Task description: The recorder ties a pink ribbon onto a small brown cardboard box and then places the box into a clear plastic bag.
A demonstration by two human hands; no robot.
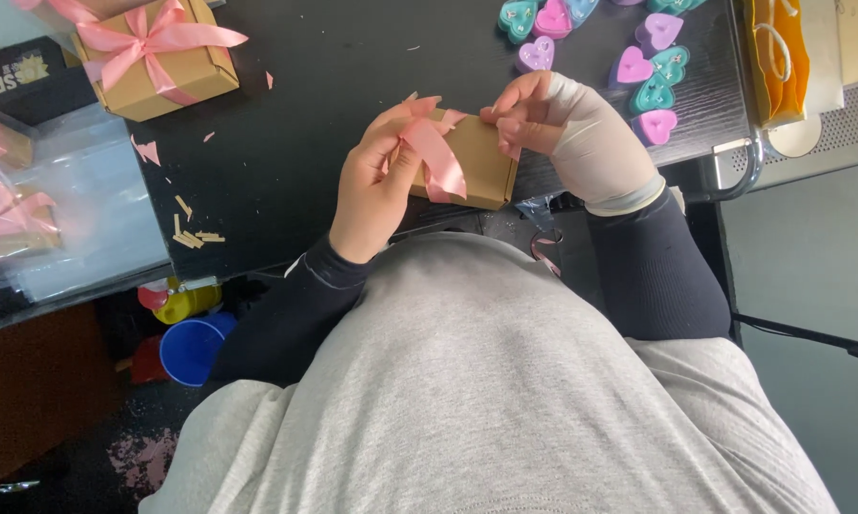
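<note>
A small brown cardboard box (481, 167) sits at the near edge of the black table (305, 114), held between both hands. My left hand (376, 186) grips the box's left side and pinches a pink satin ribbon (435, 157) that drapes across the top. My right hand (567, 128), wrapped in a pale bandage or support, pinches the ribbon's other end at the box's right top corner.
A finished box with a pink bow (153, 52) stands at the far left. Heart-shaped candles (629, 52) in pink, purple and teal lie at the far right. A clear bag with bowed boxes (39, 214) lies left. Ribbon scraps (191, 233) litter the table. A yellow gift bag (776, 62) is at right.
</note>
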